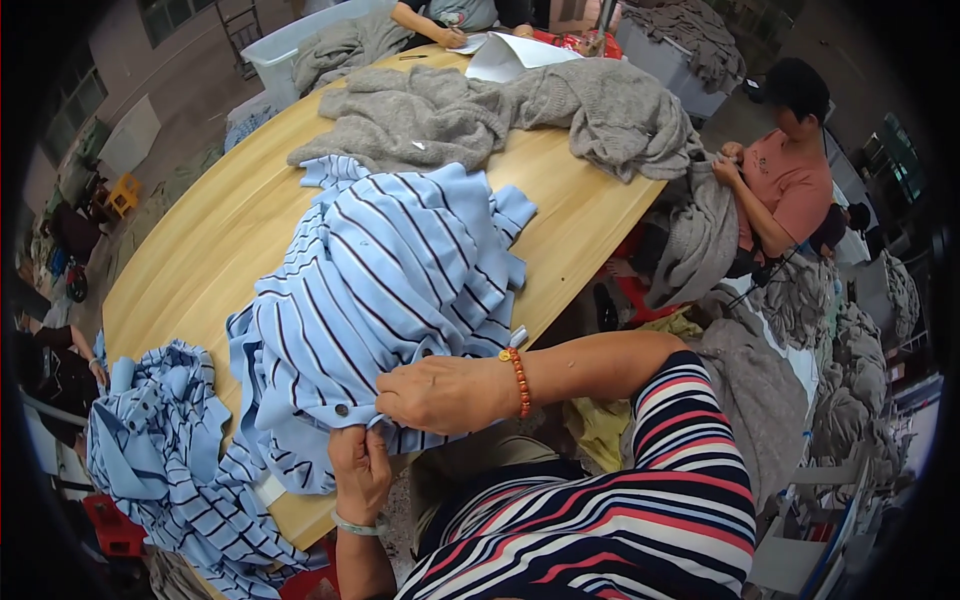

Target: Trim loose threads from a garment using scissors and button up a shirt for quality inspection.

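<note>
A light blue knit garment (385, 240) with dark stripes lies bunched in front of me on the table. At its near edge is a plain blue button band with a dark button (341, 409). My left hand (360, 468) pinches this edge just below the button, thumb and fingers pressed together. Close beside it, my right hand (440, 394) is closed on the band, its curled fingers partly hiding the cloth. Another button (427, 351) shows just above the right hand.
The wooden table (190, 255) has a curved left edge. More blue striped garments (165, 420) hang over it at left. Grey knits (420, 115) lie at the far side. A person in pink (790, 185) handles grey knitwear at right; another person's hand (452, 38) rests near white paper.
</note>
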